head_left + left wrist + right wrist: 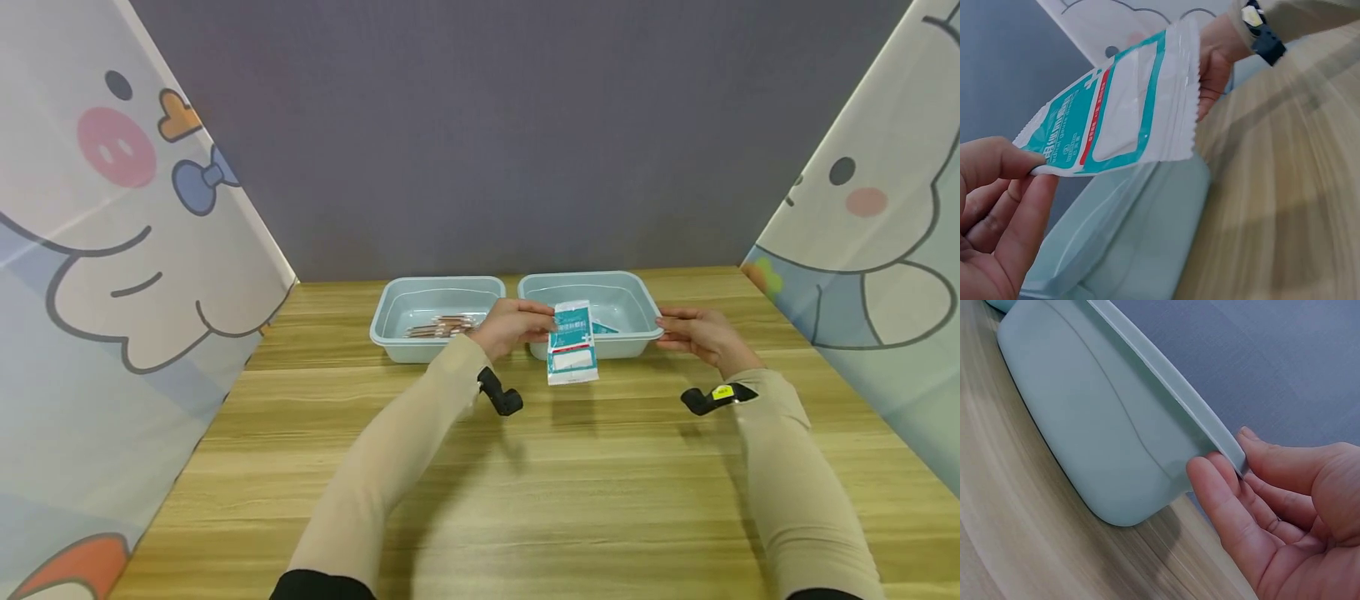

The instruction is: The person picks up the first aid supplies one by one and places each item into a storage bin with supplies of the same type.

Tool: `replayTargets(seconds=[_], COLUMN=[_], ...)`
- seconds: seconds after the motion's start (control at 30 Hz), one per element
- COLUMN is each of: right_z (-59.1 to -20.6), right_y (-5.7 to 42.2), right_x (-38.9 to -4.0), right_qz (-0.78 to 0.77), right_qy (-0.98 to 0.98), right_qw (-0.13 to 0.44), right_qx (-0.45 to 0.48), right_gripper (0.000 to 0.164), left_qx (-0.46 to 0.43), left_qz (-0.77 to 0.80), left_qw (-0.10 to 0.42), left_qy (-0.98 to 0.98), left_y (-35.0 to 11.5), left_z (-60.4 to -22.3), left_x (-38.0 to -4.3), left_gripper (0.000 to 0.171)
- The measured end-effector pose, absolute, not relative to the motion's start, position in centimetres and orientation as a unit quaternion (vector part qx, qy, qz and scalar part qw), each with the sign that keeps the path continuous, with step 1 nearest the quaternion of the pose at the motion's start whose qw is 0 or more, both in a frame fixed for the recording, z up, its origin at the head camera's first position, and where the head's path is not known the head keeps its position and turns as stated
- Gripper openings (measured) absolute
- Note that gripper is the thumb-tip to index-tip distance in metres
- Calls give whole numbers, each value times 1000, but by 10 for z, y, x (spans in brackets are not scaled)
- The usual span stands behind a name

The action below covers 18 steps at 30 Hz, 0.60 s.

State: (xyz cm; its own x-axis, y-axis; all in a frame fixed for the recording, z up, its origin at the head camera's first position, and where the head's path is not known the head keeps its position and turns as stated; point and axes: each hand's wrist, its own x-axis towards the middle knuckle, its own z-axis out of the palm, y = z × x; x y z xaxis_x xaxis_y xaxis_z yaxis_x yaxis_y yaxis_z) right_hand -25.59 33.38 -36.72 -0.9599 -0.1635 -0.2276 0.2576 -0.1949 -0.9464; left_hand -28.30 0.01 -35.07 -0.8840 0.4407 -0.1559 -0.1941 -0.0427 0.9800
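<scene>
Between thumb and fingers, my left hand pinches the left edge of a teal and white sealed packet. The packet hangs tilted in front of the right-hand pale blue plastic bin, above the table. My right hand grips that bin's right rim, thumb on top and fingers below, as the right wrist view shows with the hand at the bin's rim. Inside this bin lies another teal packet, partly hidden. In the left wrist view the pinched packet shows a red stripe and a white label panel.
A second pale blue bin stands to the left, holding several thin brownish wrapped sticks. Both bins stand on a wood-grain table near a grey back panel. Cartoon-printed panels flank both sides.
</scene>
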Motion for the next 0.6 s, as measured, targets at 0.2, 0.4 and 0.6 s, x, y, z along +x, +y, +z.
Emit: replayTargets(seconds=[0.2,0.4,0.6], right_z=[-367,-368,-368], right_y=[333,334,334], right_x=[-255,-257,-257], right_qz=[-772,-771,-773], right_qy=[618,620,617], right_qw=[138,138,139], right_qx=[43,39,39], right_gripper=[27,27,29], left_qx=[73,30,4], left_qz=[742,776,814], left_qw=[196,171,139], left_qy=[637,606,563], left_y=[3,5,12], left_z=[-344,-338,-339], left_x=[-291,-299,-309], left_gripper=[33,35,36])
